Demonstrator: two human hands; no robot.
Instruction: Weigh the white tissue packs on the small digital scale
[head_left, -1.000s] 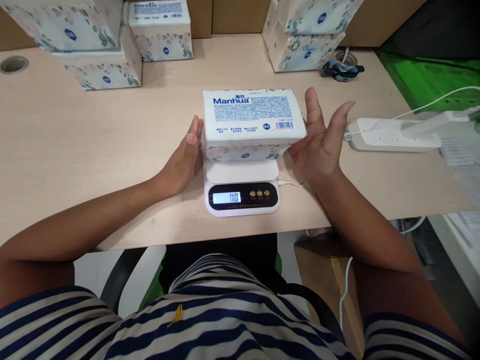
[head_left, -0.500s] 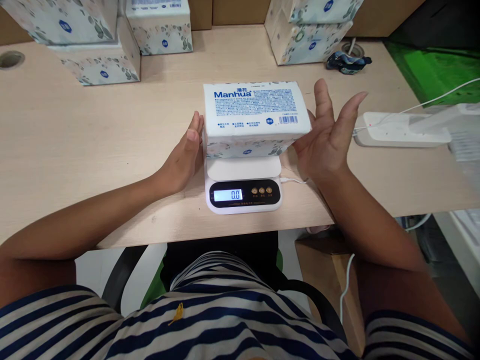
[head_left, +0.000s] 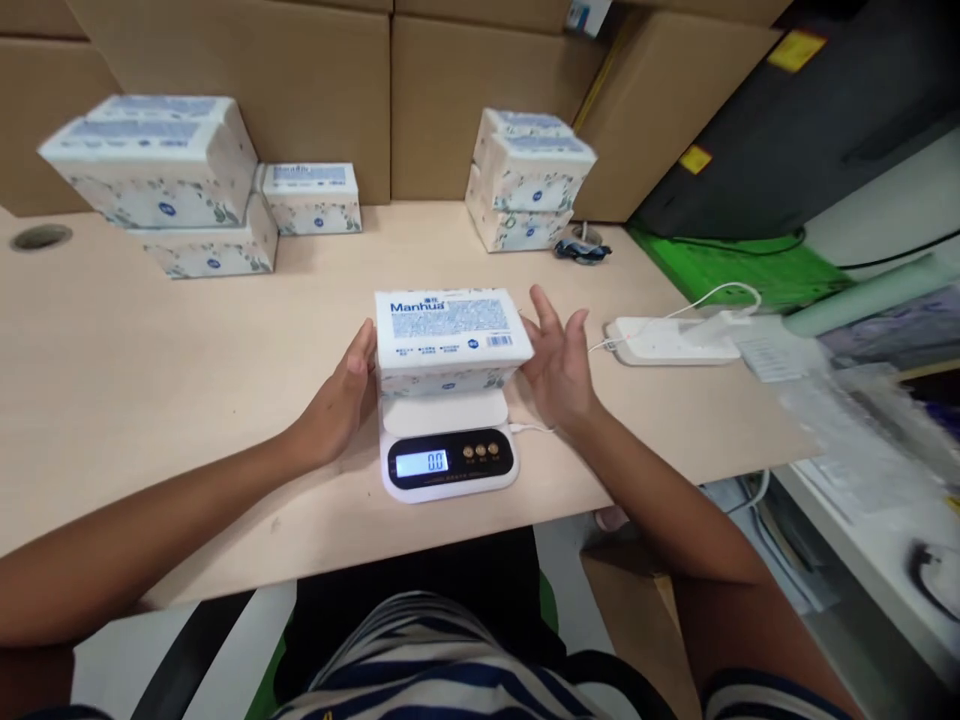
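A white tissue pack [head_left: 454, 335] with blue "Manhua" print sits between my two hands, over the back of a white kitchen scale [head_left: 450, 485]. Flat against the pack's left end is my left hand [head_left: 341, 400], fingers together. My right hand [head_left: 559, 370] supports the right end, with thumb and a finger spread outward and the other fingers partly hidden by the pack. The scale's lit display [head_left: 422, 463] reads 0.0, and its front platform shows below the pack. Whether the pack touches the platform is hard to tell.
Stacked tissue packs [head_left: 161, 185] stand at the back left, beside a single pack [head_left: 315, 200]. Another stack [head_left: 529, 180] is at the back right, near a dark crumpled wrapper [head_left: 583, 251]. A power strip [head_left: 671, 342] lies right. Cardboard boxes [head_left: 480, 110] line the back.
My view has tilted upward and pulled back, so more of the boxes behind the table shows. Hands, tissue pack and scale keep nearly the same arrangement, and the display still reads 0.0.
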